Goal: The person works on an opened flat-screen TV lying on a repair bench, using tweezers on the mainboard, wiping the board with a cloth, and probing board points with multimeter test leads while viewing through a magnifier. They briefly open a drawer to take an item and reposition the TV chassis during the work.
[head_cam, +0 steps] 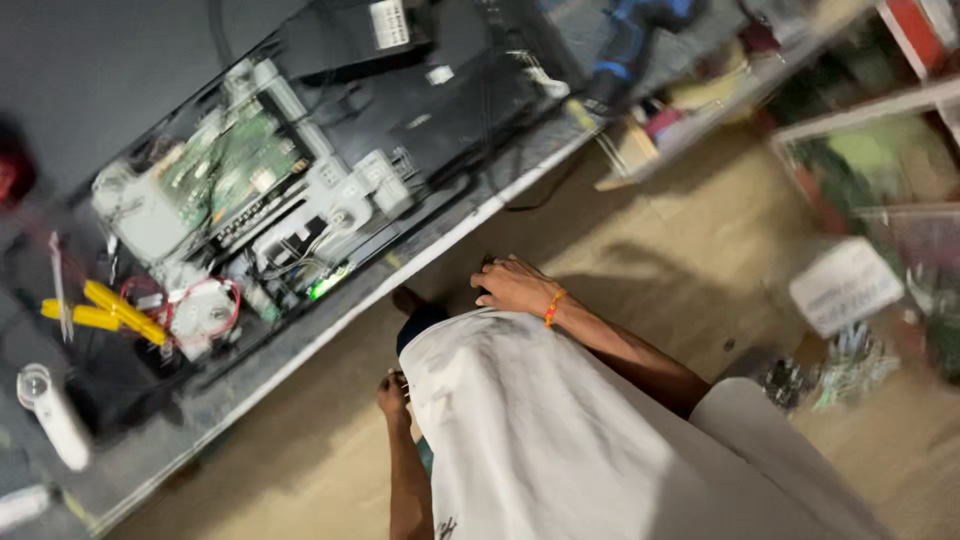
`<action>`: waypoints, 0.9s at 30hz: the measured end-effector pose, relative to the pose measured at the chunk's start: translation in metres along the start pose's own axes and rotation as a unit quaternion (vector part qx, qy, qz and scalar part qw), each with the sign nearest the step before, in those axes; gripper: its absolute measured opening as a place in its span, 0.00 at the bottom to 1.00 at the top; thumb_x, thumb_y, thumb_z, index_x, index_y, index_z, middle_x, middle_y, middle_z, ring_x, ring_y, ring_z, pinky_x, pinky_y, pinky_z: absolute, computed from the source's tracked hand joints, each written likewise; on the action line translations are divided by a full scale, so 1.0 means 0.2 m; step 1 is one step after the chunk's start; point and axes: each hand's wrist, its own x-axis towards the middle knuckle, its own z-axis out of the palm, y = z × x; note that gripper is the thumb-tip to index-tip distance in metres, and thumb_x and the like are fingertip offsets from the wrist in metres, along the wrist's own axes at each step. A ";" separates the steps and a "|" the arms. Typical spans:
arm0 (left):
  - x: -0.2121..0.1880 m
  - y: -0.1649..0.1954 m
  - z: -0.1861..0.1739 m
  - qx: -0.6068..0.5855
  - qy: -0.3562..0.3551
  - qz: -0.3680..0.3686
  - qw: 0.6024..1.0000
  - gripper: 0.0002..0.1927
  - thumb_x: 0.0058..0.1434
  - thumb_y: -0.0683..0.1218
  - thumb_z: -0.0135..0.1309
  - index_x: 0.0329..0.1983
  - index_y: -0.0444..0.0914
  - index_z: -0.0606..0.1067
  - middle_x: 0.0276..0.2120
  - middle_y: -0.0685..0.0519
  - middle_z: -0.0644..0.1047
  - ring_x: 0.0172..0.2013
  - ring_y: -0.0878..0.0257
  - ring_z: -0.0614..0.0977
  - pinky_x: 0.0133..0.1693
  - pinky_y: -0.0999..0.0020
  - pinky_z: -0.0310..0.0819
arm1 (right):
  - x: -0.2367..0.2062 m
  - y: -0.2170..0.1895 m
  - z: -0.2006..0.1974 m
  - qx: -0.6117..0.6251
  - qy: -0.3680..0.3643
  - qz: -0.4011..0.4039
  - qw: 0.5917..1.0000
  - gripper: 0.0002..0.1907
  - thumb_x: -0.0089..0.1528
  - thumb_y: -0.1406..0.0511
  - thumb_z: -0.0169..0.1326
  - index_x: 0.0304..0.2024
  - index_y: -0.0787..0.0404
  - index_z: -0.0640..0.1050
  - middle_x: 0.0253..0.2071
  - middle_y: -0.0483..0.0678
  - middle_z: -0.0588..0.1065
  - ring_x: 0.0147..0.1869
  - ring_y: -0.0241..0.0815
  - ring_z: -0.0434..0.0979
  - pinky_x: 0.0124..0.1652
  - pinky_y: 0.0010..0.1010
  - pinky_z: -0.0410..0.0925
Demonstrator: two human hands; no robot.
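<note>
Right hand [512, 285] rested at shirt [540, 430] hem, fingers curled, small dark object possibly gripped; left hand [393, 393] loosely curled, contents indiscernible. Circuit board [225, 170] seen on bench [330, 325], well apart.

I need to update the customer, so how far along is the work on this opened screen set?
Done: the set lies with its back open and the green circuit board bare. In hand: nothing on the bench; the right hand and left hand are down by the white shirt, while yellow tools and red leads lie beside the board. Left: closing it up.
</note>
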 end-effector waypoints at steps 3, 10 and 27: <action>0.10 0.10 0.09 0.046 -0.102 0.095 0.989 0.25 0.81 0.58 0.51 0.39 0.30 0.75 0.29 0.49 0.72 0.27 0.60 0.69 0.29 0.62 0.65 | -0.06 0.07 0.01 0.023 0.030 0.050 0.998 0.16 0.61 0.56 0.58 0.47 0.57 0.79 0.45 0.53 0.78 0.55 0.55 0.77 0.54 0.53 0.66; 0.14 0.48 0.37 0.082 -0.201 0.193 0.957 0.18 0.69 0.53 0.49 0.51 0.37 0.77 0.39 0.49 0.82 0.33 0.62 0.83 0.35 0.65 0.80 | -0.16 0.15 0.02 0.086 0.102 0.103 0.986 0.17 0.60 0.56 0.60 0.47 0.58 0.79 0.45 0.54 0.79 0.50 0.59 0.79 0.48 0.51 0.69; -0.39 0.65 1.45 0.292 -0.230 0.368 0.852 0.21 0.70 0.56 0.52 0.46 0.33 0.79 0.34 0.43 0.83 0.35 0.57 0.84 0.40 0.61 0.76 | -0.74 1.26 -0.70 -0.037 0.328 0.164 0.930 0.18 0.64 0.56 0.61 0.53 0.59 0.79 0.54 0.52 0.76 0.60 0.56 0.71 0.59 0.46 0.65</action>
